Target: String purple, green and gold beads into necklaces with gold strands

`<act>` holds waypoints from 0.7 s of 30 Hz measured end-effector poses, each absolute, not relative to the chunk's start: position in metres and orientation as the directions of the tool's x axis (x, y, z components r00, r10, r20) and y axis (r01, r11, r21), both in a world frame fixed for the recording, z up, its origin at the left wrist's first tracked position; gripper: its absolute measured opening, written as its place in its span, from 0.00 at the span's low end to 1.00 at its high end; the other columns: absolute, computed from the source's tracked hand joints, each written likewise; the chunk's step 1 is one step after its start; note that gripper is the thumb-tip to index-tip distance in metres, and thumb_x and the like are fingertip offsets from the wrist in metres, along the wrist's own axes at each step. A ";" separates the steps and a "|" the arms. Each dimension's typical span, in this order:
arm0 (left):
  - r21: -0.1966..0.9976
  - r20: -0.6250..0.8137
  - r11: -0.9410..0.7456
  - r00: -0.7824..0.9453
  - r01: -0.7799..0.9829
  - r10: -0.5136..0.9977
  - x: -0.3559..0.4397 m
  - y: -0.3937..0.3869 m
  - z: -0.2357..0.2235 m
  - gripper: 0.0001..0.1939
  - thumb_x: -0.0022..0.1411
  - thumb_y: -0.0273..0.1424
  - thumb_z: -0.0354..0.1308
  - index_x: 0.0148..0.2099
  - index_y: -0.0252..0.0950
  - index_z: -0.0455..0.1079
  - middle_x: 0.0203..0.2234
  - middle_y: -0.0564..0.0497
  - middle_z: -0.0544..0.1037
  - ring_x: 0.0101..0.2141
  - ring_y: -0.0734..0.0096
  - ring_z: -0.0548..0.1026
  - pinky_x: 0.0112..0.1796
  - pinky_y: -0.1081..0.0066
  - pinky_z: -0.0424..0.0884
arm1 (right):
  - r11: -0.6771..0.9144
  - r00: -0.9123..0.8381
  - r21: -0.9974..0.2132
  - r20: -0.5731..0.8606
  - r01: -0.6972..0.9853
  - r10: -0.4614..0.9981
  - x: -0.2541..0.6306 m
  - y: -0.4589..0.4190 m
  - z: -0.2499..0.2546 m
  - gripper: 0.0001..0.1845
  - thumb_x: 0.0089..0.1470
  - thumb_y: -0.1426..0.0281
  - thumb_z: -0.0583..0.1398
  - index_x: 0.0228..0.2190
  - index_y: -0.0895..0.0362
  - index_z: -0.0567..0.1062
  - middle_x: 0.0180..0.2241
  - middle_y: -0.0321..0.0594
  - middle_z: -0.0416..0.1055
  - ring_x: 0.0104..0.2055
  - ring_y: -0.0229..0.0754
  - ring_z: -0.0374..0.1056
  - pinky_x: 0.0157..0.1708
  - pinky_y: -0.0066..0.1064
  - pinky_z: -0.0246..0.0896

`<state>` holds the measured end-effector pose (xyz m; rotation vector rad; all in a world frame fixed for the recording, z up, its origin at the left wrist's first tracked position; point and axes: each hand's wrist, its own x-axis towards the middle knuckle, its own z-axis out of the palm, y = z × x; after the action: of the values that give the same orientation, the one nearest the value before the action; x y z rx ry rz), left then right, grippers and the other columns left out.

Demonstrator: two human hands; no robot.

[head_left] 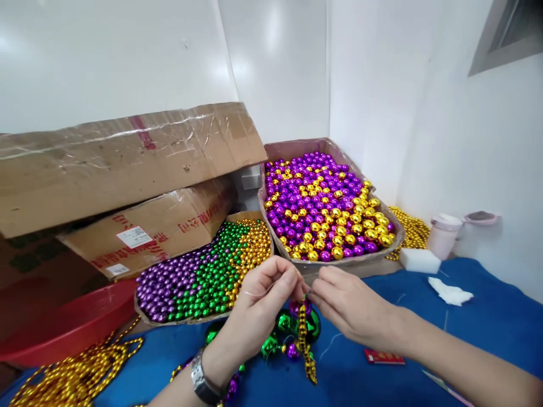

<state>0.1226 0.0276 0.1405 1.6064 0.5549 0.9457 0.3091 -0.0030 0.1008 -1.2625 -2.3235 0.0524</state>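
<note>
My left hand (261, 302) and my right hand (348, 302) meet above a blue cloth (466, 333), fingertips pinched together on a thin thread (258, 294). From the pinch hangs a bead string (302, 333) with a gold strand, large green balls and small purple balls. A loose end of thread curls off my left fingers. A metal watch (203, 381) sits on my left wrist. Both hands are closed in a pinch.
A cardboard tray of purple and gold balls (326, 209) stands behind the hands; a lower tray of purple, green and gold beads (203, 271) sits left. Cardboard boxes (123, 164), a red basin (72, 325), gold bead strands (76, 376), a white sponge (419, 261), a pink cup (443, 234).
</note>
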 end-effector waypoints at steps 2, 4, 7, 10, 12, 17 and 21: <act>0.962 0.270 -0.238 0.565 -0.132 0.779 0.123 0.029 0.142 0.10 0.65 0.33 0.52 0.31 0.35 0.65 0.24 0.53 0.72 0.30 0.71 0.70 0.33 0.71 0.65 | 0.562 -0.452 -0.189 0.418 0.805 0.788 0.310 -0.003 0.106 0.17 0.63 0.66 0.47 0.26 0.58 0.67 0.28 0.40 0.61 0.30 0.39 0.56 0.30 0.32 0.53; 0.966 0.258 -0.217 0.555 -0.141 0.791 0.124 0.029 0.141 0.10 0.64 0.33 0.52 0.31 0.35 0.66 0.24 0.52 0.72 0.32 0.70 0.71 0.35 0.70 0.66 | 0.552 -0.444 -0.160 0.436 0.818 0.783 0.313 -0.004 0.112 0.17 0.62 0.67 0.48 0.24 0.58 0.66 0.27 0.39 0.60 0.29 0.38 0.55 0.29 0.31 0.51; 0.968 0.248 -0.183 0.548 -0.171 0.799 0.126 0.028 0.139 0.10 0.64 0.32 0.52 0.31 0.35 0.66 0.23 0.53 0.72 0.33 0.68 0.73 0.36 0.70 0.67 | 0.541 -0.421 -0.170 0.456 0.824 0.784 0.317 -0.004 0.115 0.16 0.61 0.67 0.50 0.22 0.58 0.65 0.26 0.37 0.59 0.29 0.37 0.55 0.28 0.30 0.50; 0.967 0.237 -0.143 0.547 -0.209 0.803 0.128 0.027 0.143 0.09 0.64 0.32 0.53 0.31 0.35 0.67 0.22 0.53 0.73 0.31 0.70 0.73 0.34 0.71 0.67 | 0.536 -0.411 -0.166 0.472 0.828 0.780 0.319 -0.002 0.116 0.17 0.61 0.64 0.50 0.22 0.58 0.65 0.26 0.37 0.59 0.28 0.37 0.55 0.28 0.30 0.50; 0.969 0.231 -0.136 0.561 -0.206 0.795 0.129 0.028 0.151 0.09 0.63 0.32 0.54 0.31 0.35 0.67 0.23 0.52 0.74 0.30 0.71 0.73 0.33 0.72 0.68 | 0.549 -0.429 -0.103 0.511 0.829 0.745 0.321 0.003 0.120 0.19 0.62 0.63 0.49 0.23 0.58 0.67 0.26 0.38 0.59 0.29 0.38 0.54 0.28 0.31 0.49; 0.923 0.384 -0.301 0.523 -0.240 0.761 0.134 0.041 0.192 0.07 0.62 0.28 0.55 0.30 0.34 0.67 0.22 0.53 0.73 0.28 0.73 0.73 0.34 0.71 0.68 | 0.576 -0.513 0.131 0.639 0.807 0.573 0.331 0.023 0.158 0.21 0.62 0.64 0.48 0.19 0.56 0.66 0.23 0.37 0.59 0.29 0.39 0.52 0.30 0.35 0.47; 0.824 0.557 -0.517 0.490 -0.231 0.670 0.138 0.045 0.246 0.08 0.61 0.22 0.53 0.28 0.32 0.67 0.19 0.57 0.70 0.27 0.73 0.75 0.34 0.71 0.67 | 0.622 -0.522 0.117 0.675 0.774 0.521 0.337 0.031 0.221 0.22 0.60 0.60 0.51 0.17 0.55 0.63 0.22 0.35 0.57 0.31 0.39 0.53 0.33 0.38 0.48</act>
<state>0.1380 0.0448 0.2456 1.7798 0.3708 1.1814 0.3366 0.0308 0.2214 -1.0116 -2.2436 -0.5478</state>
